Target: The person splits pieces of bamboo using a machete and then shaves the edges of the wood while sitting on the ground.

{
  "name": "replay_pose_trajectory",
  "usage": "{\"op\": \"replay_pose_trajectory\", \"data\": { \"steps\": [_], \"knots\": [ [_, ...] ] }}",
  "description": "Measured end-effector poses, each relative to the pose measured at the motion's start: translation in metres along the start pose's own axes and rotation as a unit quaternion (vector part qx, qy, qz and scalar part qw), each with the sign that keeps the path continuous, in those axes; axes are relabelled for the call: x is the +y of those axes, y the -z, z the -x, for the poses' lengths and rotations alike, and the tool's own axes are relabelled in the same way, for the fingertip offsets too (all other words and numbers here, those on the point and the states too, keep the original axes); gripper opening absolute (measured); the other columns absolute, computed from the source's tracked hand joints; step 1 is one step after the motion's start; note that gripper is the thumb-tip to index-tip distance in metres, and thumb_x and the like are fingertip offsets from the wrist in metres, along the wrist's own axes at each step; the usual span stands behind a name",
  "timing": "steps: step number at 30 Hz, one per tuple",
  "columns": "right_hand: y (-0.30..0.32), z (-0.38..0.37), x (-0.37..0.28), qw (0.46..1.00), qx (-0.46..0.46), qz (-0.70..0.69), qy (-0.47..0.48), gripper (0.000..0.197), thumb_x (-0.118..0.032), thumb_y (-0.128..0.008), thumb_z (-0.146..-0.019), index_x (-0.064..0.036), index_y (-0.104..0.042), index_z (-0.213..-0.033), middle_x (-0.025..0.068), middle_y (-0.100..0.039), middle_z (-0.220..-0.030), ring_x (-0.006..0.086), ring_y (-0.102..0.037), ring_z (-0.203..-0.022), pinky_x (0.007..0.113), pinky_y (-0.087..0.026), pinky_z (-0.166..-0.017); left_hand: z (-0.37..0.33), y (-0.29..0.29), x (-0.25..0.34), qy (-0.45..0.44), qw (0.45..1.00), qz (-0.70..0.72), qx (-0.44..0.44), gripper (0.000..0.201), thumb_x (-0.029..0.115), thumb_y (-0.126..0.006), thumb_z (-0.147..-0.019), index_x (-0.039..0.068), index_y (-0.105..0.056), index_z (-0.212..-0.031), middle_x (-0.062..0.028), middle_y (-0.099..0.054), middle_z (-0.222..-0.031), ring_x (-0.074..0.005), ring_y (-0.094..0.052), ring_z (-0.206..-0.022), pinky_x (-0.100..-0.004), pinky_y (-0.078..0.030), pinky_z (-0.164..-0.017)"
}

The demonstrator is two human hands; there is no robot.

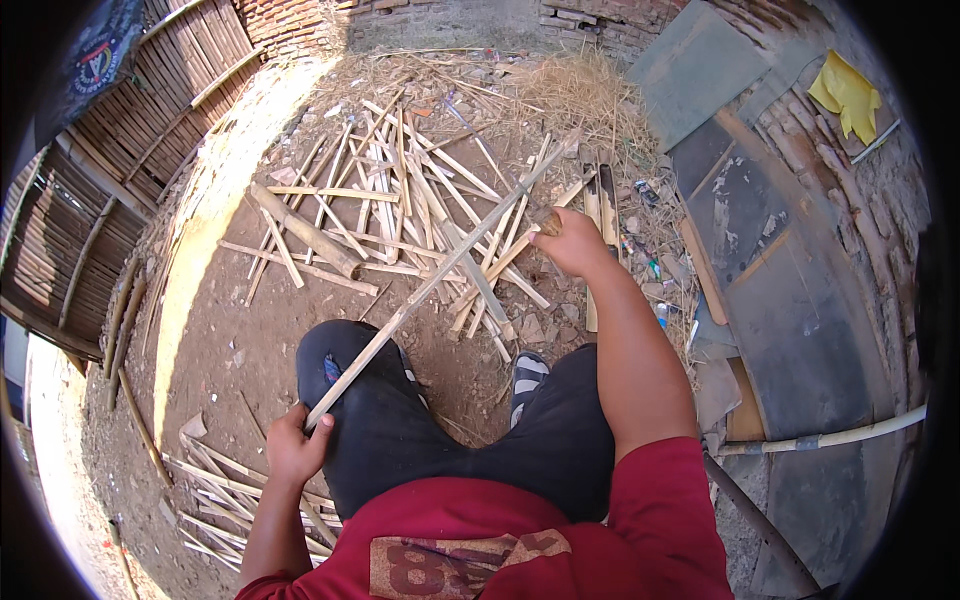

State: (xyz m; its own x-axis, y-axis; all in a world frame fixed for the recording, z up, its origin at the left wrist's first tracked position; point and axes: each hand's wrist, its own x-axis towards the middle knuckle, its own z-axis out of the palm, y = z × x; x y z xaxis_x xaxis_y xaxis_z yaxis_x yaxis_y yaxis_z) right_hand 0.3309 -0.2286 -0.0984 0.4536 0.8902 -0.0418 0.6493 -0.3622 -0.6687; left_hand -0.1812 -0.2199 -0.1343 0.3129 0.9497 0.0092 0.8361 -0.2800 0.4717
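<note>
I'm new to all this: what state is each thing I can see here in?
Left hand's grip: closed around the near end of the long strip
Long strip: slanting over the left thigh
Right hand's grip: closed around the wooden handle
Wooden handle: held, partly hidden
Front strip pile: loose, criss-crossed
Thick pole piece: lying down
Lower-left strips: on the ground, roughly lengthwise together
Yellow sheet: creased
</note>
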Motion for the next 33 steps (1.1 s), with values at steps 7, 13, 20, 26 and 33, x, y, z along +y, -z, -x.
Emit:
{"op": "replay_pose_trajectory", "data": {
  "steps": [7,13,20,26,33],
  "knots": [
    [-0.021,0.028,-0.024,0.98,-0.069,0.098,0.157,0.036,-0.031,-0.079,-0.084,-0.0061,-0.072,-0.109,0.0227,-0.073,-0.094,0.041,-0.072,-0.091,0.048,-0.056,-0.081,-0.002,-0.001,-0.001,0.013,1.0,0.011,-0.007,0.069,0.066,-0.069,-0.091,0.0,-0.056,-0.073,-0.0203,-0.055,-0.06,-0.0399,-0.06,-0.058,-0.0475,-0.046,-0.058],
    [-0.022,0.049,-0.057,0.936,-0.163,0.188,0.248,0.028,-0.025,-0.078,-0.08,-0.0098,-0.072,-0.103,0.0168,-0.074,-0.092,0.0385,-0.072,-0.095,0.051,-0.056,-0.082,0.0,0.004,0.001,0.001,1.0,0.025,-0.008,0.071,0.068,-0.068,-0.091,-0.001,-0.059,-0.076,-0.0199,-0.055,-0.06,-0.0368,-0.059,-0.057,-0.0465,-0.046,-0.058],
    [-0.005,-0.013,0.029,0.995,0.091,0.037,-0.027,0.06,-0.036,-0.078,-0.088,-0.004,-0.066,-0.137,0.0242,-0.074,-0.117,0.0378,-0.073,-0.108,0.045,-0.057,-0.094,-0.004,0.001,0.002,-0.003,1.0,0.0,-0.013,0.073,0.071,-0.066,-0.091,-0.002,-0.061,-0.078,-0.0202,-0.057,-0.062,-0.0369,-0.061,-0.059,-0.0464,-0.047,-0.059],
    [-0.018,0.025,-0.023,0.986,-0.068,0.075,0.133,0.041,-0.032,-0.079,-0.086,-0.0066,-0.072,-0.116,0.0215,-0.074,-0.096,0.0402,-0.072,-0.094,0.048,-0.056,-0.083,-0.004,0.002,-0.002,0.016,0.999,0.028,-0.028,0.071,0.068,-0.068,-0.091,-0.001,-0.059,-0.076,-0.0194,-0.056,-0.061,-0.0355,-0.058,-0.057,-0.0459,-0.045,-0.059],
    [-0.033,0.027,-0.038,0.957,-0.142,0.096,0.235,0.032,-0.031,-0.08,-0.084,-0.0067,-0.07,-0.102,0.0191,-0.07,-0.082,0.0384,-0.07,-0.08,0.047,-0.054,-0.073,-0.001,0.003,-0.002,0.003,1.0,0.027,-0.014,0.068,0.065,-0.07,-0.091,-0.001,-0.059,-0.076,-0.0187,-0.057,-0.062,-0.0335,-0.058,-0.058,-0.0456,-0.045,-0.058]
  ]
}}
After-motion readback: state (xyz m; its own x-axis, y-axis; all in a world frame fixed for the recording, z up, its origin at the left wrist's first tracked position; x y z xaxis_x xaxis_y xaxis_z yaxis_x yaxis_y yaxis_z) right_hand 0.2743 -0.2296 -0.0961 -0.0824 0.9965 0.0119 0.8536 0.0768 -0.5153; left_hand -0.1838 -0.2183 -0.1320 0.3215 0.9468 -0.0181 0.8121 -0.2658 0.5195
